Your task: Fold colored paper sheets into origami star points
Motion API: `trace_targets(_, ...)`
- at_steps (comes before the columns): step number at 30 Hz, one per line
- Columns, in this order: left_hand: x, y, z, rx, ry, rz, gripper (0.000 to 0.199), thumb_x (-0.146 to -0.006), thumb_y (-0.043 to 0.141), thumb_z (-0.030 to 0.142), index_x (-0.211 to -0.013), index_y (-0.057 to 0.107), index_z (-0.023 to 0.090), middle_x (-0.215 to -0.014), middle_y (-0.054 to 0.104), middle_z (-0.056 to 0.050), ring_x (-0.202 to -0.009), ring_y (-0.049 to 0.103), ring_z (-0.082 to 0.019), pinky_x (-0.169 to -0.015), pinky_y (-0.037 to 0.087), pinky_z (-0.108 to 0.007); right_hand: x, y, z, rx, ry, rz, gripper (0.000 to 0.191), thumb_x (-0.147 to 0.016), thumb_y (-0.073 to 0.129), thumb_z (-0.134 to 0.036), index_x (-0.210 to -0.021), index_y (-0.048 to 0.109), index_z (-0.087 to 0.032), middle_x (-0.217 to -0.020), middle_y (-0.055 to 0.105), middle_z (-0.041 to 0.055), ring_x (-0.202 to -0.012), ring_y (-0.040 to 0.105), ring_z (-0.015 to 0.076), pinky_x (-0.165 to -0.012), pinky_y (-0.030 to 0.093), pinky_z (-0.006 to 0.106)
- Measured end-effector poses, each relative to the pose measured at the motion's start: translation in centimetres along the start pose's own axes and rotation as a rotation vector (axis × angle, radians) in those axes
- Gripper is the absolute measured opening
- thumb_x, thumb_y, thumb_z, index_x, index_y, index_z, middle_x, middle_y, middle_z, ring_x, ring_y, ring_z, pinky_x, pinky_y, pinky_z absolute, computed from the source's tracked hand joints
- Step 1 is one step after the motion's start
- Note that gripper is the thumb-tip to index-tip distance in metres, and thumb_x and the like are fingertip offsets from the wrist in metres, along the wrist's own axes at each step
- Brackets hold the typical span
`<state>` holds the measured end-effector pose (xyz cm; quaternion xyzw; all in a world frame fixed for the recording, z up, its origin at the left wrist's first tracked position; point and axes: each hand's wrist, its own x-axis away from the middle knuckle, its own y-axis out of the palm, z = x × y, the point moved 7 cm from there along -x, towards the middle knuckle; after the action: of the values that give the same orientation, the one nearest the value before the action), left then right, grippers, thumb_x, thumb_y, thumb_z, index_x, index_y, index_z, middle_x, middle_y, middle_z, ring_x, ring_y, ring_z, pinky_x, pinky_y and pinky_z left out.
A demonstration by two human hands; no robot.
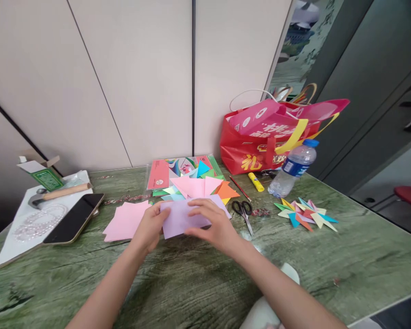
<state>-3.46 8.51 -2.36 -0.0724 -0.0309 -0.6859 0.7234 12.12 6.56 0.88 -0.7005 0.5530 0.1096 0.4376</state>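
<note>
A sheet of light purple paper (pixel 178 221), apparently folded into a long rectangle, is held up above the table. My left hand (pixel 152 225) pinches its left end, thumb on the near face. My right hand (pixel 215 224) is over the right part of the paper, its fingers bent and spread, the thumb apart from them near the lower edge. Just behind are folded paper pieces in pink (pixel 193 186), orange (pixel 227 191) and blue (pixel 202 169). A stack of pink paper (pixel 127 221) lies left of my left hand. Black-handled scissors (pixel 243 211) rest right of my right hand.
On the left are a phone (pixel 74 219), a hammer (pixel 63 193), a beaded string (pixel 41 223) and a green box (pixel 46 178). To the right stand a water bottle (pixel 292 169) and red bag (pixel 239 144), with a glue stick (pixel 255 182) and colourful paper star (pixel 306 213) nearby.
</note>
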Motion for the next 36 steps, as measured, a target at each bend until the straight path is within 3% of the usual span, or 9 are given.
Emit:
trace_targets(4, 0.9, 1.3, 0.6, 0.161, -0.037, -0.030, 0.034, -0.064, 0.061, 0.031, -0.093, 0.060, 0.013, -0.072, 0.064, -0.003, -0.059, 0.055, -0.015, -0.052, 0.044, -0.025, 0.3, 0.9, -1.9, 0.106, -0.144, -0.106, 0.035, -0.065, 0.075, -0.034, -0.094, 0.060, -0.021, -0.110, 0.058, 0.0103, -0.104, 0.052, 0.0238, -0.086, 0.045, 0.039)
trace_targets(8, 1.6, 2.8, 0.9, 0.427, -0.085, -0.086, 0.028, -0.066, 0.061, 0.014, -0.093, 0.062, 0.012, -0.084, 0.068, -0.007, -0.073, 0.060, -0.017, -0.059, 0.048, -0.024, 0.5, 1.7, -1.8, 0.201, -0.159, -0.150, 0.027, -0.068, 0.072, -0.018, -0.093, 0.060, -0.019, -0.110, 0.058, 0.0105, -0.101, 0.052, 0.0241, -0.083, 0.045, 0.038)
trace_targets(14, 1.8, 3.4, 1.4, 0.501, -0.058, -0.200, 0.025, -0.074, 0.063, 0.018, -0.098, 0.063, 0.013, -0.087, 0.068, -0.007, -0.073, 0.061, -0.016, -0.056, 0.049, -0.023, 0.2, 1.3, -0.5, -0.034, 0.033, -0.040, 0.007, -0.079, 0.058, -0.014, -0.083, 0.062, -0.019, -0.087, 0.066, 0.0055, -0.081, 0.060, 0.0166, -0.072, 0.049, 0.028)
trace_targets(17, 2.1, 3.8, 1.7, 0.483, -0.030, -0.286, 0.027, -0.078, 0.063, 0.026, -0.103, 0.061, 0.016, -0.095, 0.068, -0.008, -0.082, 0.062, -0.017, -0.067, 0.051, -0.027, 0.2, 1.1, 0.4, -0.113, 0.147, 0.004, 0.010, -0.081, 0.055, -0.015, -0.084, 0.062, -0.019, -0.083, 0.066, 0.0045, -0.075, 0.061, 0.0149, -0.065, 0.050, 0.025)
trace_targets(20, 2.3, 4.1, 2.0, 0.402, 0.009, -0.332, 0.034, -0.072, 0.070, 0.019, -0.105, 0.060, 0.017, -0.098, 0.068, -0.007, -0.087, 0.062, -0.018, -0.075, 0.051, -0.030, 0.2, 0.6, 1.1, -0.172, 0.210, 0.078, 0.007, -0.080, 0.055, -0.017, -0.083, 0.062, -0.019, -0.085, 0.065, 0.0045, -0.074, 0.061, 0.0147, -0.062, 0.051, 0.024)
trace_targets(23, 2.1, 3.9, 1.9, 0.334, 0.052, -0.288, 0.033, -0.069, 0.072, 0.019, -0.101, 0.060, 0.016, -0.096, 0.068, -0.007, -0.084, 0.063, -0.019, -0.071, 0.052, -0.029, 0.3, 0.0, 1.3, -0.155, 0.236, 0.131, 0.002, -0.078, 0.060, -0.020, -0.078, 0.062, -0.019, -0.092, 0.062, 0.0062, -0.079, 0.061, 0.0161, -0.062, 0.051, 0.026)
trace_targets(30, 1.5, 2.9, 1.5, 0.205, 0.076, -0.133, 0.031, -0.064, 0.075, 0.027, -0.089, 0.063, 0.013, -0.076, 0.069, -0.004, -0.064, 0.060, -0.013, -0.059, 0.051, -0.023, 0.0, -1.2, 0.7, 0.088, 0.153, 0.185, 0.008, -0.070, 0.070, -0.021, -0.070, 0.062, -0.020, -0.114, 0.057, 0.0087, -0.112, 0.048, 0.0241, -0.094, 0.039, 0.040)
trace_targets(32, 1.4, 2.7, 1.5, 0.156, 0.093, -0.114, 0.029, -0.064, 0.074, 0.029, -0.086, 0.063, 0.013, -0.072, 0.069, -0.002, -0.062, 0.060, -0.013, -0.057, 0.050, -0.023, 0.0, -1.2, 0.7, 0.071, 0.143, 0.174, 0.008, -0.072, 0.069, -0.022, -0.071, 0.061, -0.021, -0.107, 0.062, 0.0079, -0.107, 0.052, 0.0229, -0.093, 0.040, 0.039)
trace_targets(36, 1.4, 2.3, 1.6, 0.075, 0.121, -0.080, 0.024, -0.065, 0.073, 0.030, -0.079, 0.064, 0.013, -0.066, 0.068, -0.001, -0.059, 0.059, -0.013, -0.054, 0.050, -0.022, 0.0, -1.0, 1.2, 0.061, 0.220, 0.141, 0.007, -0.076, 0.066, -0.024, -0.072, 0.061, -0.020, -0.076, 0.066, 0.0026, -0.076, 0.060, 0.0183, -0.071, 0.046, 0.031)
